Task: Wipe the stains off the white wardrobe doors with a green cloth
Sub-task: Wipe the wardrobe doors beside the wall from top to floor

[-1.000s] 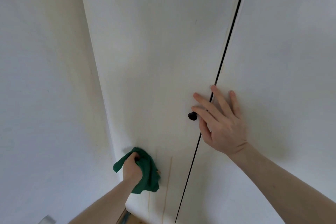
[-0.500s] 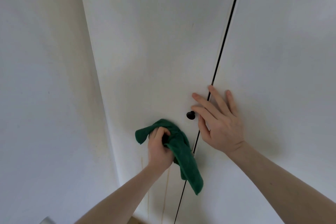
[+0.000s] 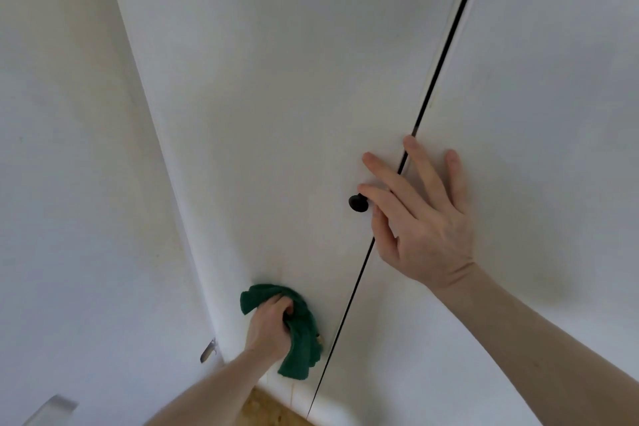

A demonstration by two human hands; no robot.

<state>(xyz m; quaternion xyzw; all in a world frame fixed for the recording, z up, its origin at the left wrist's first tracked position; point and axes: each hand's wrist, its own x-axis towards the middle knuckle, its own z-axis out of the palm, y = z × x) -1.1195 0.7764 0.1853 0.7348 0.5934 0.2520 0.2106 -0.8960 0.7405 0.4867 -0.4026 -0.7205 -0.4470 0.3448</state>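
Observation:
Two white wardrobe doors fill the view, the left door (image 3: 276,97) and the right door (image 3: 553,114), split by a dark vertical gap. My left hand (image 3: 269,325) grips a bunched green cloth (image 3: 301,332) and presses it on the lower part of the left door. A small brownish mark (image 3: 320,339) shows at the cloth's right edge. My right hand (image 3: 422,221) lies flat with spread fingers across the gap, beside the black knob (image 3: 358,202).
A white wall (image 3: 69,183) runs along the left of the wardrobe. A small metal fitting (image 3: 207,353) sticks out low on it. A strip of brown floor (image 3: 269,408) shows under the door. A white ledge corner (image 3: 52,408) sits bottom left.
My left hand swept the cloth up toward the knob, then back down and left to the lower door. The right hand stayed flat by the knob.

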